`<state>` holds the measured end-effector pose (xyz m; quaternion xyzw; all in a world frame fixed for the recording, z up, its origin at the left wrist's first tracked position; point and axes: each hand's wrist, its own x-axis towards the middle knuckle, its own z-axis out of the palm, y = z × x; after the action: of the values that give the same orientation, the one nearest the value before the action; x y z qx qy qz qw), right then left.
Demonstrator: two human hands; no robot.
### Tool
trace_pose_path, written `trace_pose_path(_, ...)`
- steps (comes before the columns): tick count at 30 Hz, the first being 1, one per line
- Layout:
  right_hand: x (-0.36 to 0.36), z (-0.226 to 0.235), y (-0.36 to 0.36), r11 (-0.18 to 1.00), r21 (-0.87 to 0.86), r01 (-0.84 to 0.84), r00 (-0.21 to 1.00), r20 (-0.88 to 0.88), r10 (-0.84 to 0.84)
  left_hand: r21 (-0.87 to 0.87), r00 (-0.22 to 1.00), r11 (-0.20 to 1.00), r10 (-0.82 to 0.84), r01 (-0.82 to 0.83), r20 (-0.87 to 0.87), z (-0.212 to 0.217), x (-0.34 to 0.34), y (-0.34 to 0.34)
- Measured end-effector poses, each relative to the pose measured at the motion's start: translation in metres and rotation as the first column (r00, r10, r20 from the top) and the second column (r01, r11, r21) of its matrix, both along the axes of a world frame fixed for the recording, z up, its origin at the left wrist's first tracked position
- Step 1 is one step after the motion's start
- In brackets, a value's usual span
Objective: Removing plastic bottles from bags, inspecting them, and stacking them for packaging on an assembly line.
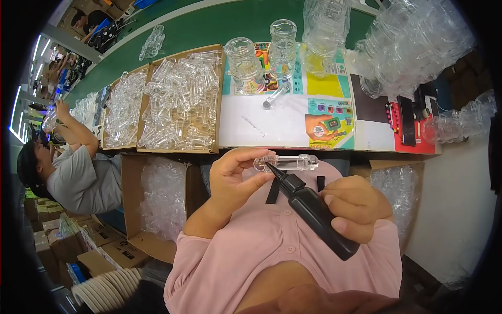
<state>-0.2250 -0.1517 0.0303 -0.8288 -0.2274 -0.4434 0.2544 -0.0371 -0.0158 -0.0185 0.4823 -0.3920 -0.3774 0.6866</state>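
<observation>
Between thumb and fingers, my left hand (238, 175) pinches one end of a clear tube-shaped part (293, 162), held roughly level above my lap. My right hand (355, 206) is wrapped round a black squeeze bottle (319, 217) with a tapered nozzle. The bottle is tilted, and its tip meets or nearly meets the wide end of the clear part beside my left fingers; actual contact I cannot tell. Beyond my hands, a similar small clear piece (277, 97) with a dark end lies on the printed sheet, close to two clear cylindrical vessels (244, 65) (283, 49).
Two shallow cardboard trays (218, 99) of clear parts stand left of the white sheet (251, 123). Bagged clear vessels (413, 44) crowd the right back. A black object (405, 120) lies on a red sheet. Open boxes (130, 204) flank my lap. Another person (78, 172) works at left.
</observation>
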Motion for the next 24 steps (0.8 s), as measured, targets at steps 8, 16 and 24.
trace_pose_path(8,0.004,-0.01,0.004,0.997,-0.081,-0.001,0.998,0.066,0.006,-0.147,0.858,0.973,0.229,-0.18,0.459,-0.001,0.003,-0.004)
trace_pose_path(16,-0.004,-0.007,0.006,0.996,0.005,0.089,0.996,0.001,-0.089,-0.245,0.711,0.952,0.303,-0.186,0.635,0.002,0.005,-0.006)
trace_pose_path(24,-0.017,-0.041,0.01,0.628,0.629,0.458,0.865,-0.151,-0.479,-0.223,0.733,0.956,0.289,-0.19,0.615,-0.004,0.001,-0.011)
